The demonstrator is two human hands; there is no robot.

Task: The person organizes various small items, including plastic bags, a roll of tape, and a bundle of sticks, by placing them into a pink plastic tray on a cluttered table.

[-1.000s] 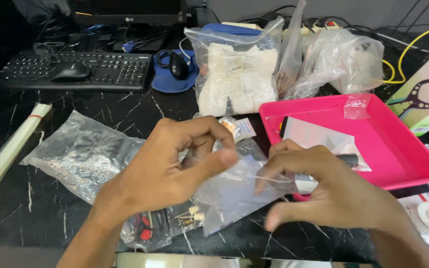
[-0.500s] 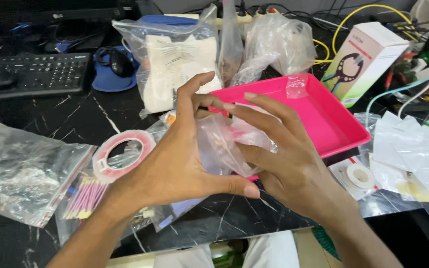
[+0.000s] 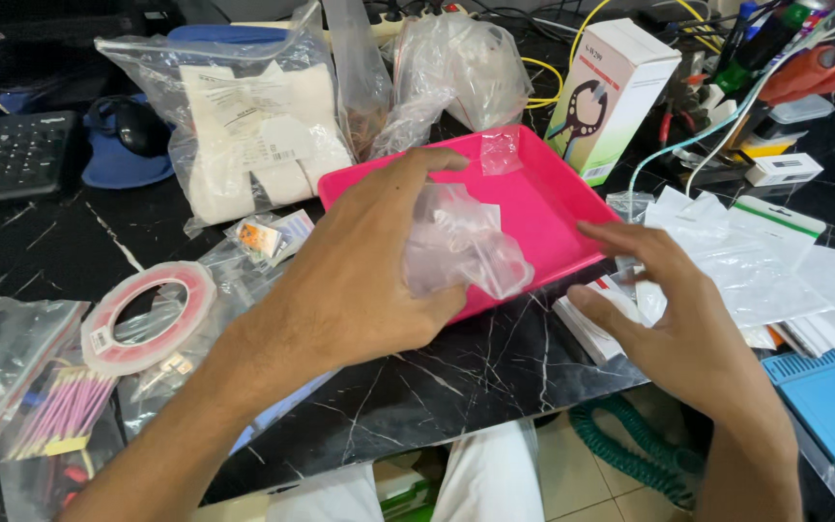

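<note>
The right hand (image 3: 674,314) has let go and now hovers open, off to the right over the flat clear bags (image 3: 741,261). The left hand (image 3: 369,266) alone stays closed on the crumpled plastic bag (image 3: 461,242), carried over the near edge of the pink tray (image 3: 543,198).

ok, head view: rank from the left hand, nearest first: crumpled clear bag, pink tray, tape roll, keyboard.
1. crumpled clear bag: held in the left hand.
2. pink tray: just behind the hand, under the bag.
3. tape roll: to the hand's left on the table.
4. keyboard: far left, at the back.
</note>
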